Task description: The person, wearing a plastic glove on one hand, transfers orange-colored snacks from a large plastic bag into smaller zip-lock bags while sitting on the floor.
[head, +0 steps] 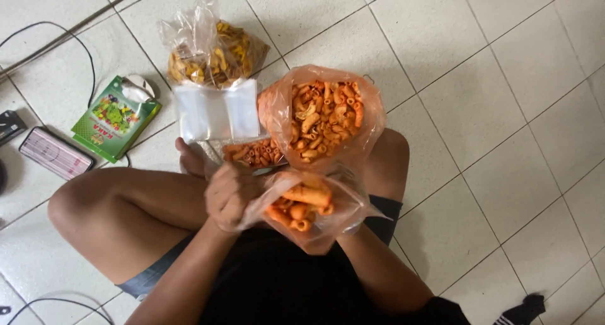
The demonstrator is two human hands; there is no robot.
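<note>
My left hand (227, 196) grips the twisted neck of a small clear plastic bag (309, 208), partly filled with orange macaroni-shaped snacks, held over my lap. My right hand (345, 229) reaches under that bag's right side, its fingers hidden by the plastic. Just beyond, a large open bag of the same orange snacks (321, 117) stands between my crossed legs. A small filled bag (252, 153) lies beside it, near my foot.
A stack of empty clear bags (217, 111) leans against a bag of yellow chips (211, 54). On the tiled floor to the left lie a green packet (113, 120), a flat phone-like device (55, 153) and cables (75, 38). A black cloth (526, 309) lies at bottom right.
</note>
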